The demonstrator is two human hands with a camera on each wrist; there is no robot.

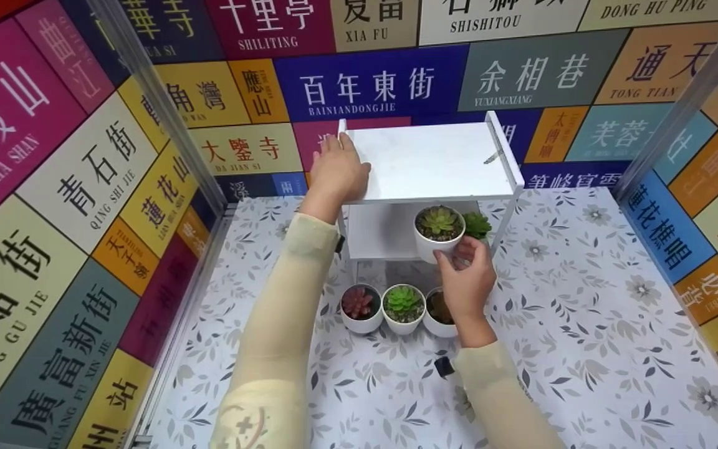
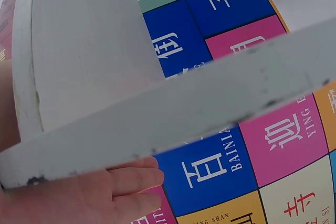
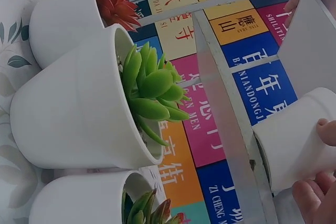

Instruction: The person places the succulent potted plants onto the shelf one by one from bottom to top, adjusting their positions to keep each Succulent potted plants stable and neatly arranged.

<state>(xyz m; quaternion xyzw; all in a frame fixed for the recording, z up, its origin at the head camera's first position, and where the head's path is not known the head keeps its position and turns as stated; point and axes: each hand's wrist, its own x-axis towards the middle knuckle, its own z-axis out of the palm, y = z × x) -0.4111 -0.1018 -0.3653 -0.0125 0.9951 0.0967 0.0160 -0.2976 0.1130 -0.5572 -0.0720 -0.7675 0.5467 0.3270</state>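
Succulent pot (image 1: pixel 436 237) is in our R hand (image 1: pixel 470 277), grip pinching it, nr lower shelf (image 1: pixel 378 229) of white rack (image 1: pixel 427 159); our L hand (image 1: pixel 339 171), w/ fingers straight, rests on rack's L edge. 3 pots (image 1: pixel 403 315) stand in front on tabletop (image 1: pixel 571 349).

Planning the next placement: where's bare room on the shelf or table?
Bare: the top board, between the left hand and the right side panel; the lower board, left of the pot in the right hand; the tablecloth, right of the right sleeve. Crowded: the lower board's right end, with a green plant behind that pot, and the three-pot row in front.
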